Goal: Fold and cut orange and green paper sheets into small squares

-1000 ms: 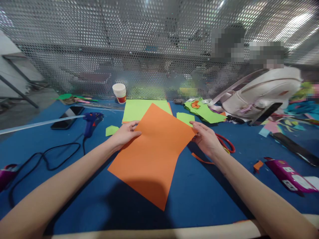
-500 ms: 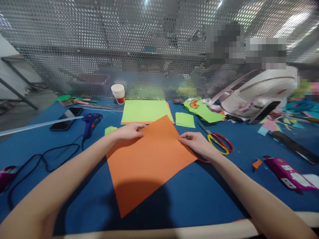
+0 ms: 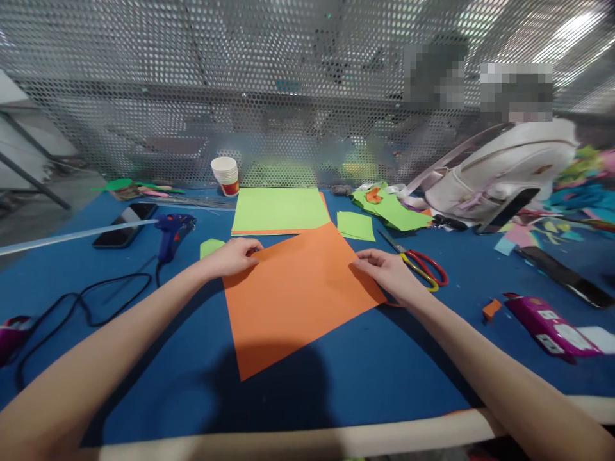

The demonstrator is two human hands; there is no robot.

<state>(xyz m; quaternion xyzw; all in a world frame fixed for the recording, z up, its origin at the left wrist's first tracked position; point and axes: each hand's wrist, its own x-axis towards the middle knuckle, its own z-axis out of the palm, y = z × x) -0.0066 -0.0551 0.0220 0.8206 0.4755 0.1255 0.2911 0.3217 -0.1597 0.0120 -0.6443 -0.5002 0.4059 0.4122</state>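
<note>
Far left of centre, paper cups (image 3: 225, 173) stand stacked beside the mesh screen (image 3: 288, 128)! Left, a phone (image 3: 114, 239) lies by a blue glue gun (image 3: 168, 242). Far right, a white backpack (image 3: 509, 166); nearer, a purple packet (image 3: 552, 325)!

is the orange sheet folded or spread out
Spread out: the orange sheet shows one broad face, with no fold line visible.

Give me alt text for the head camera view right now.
A bare left hand and right hand hold a large orange paper sheet between them at a blue table. Behind it lie stacked rectangular green and orange papers; a blue glue gun lies left, red-and-yellow-handled metal scissors right.
</note>
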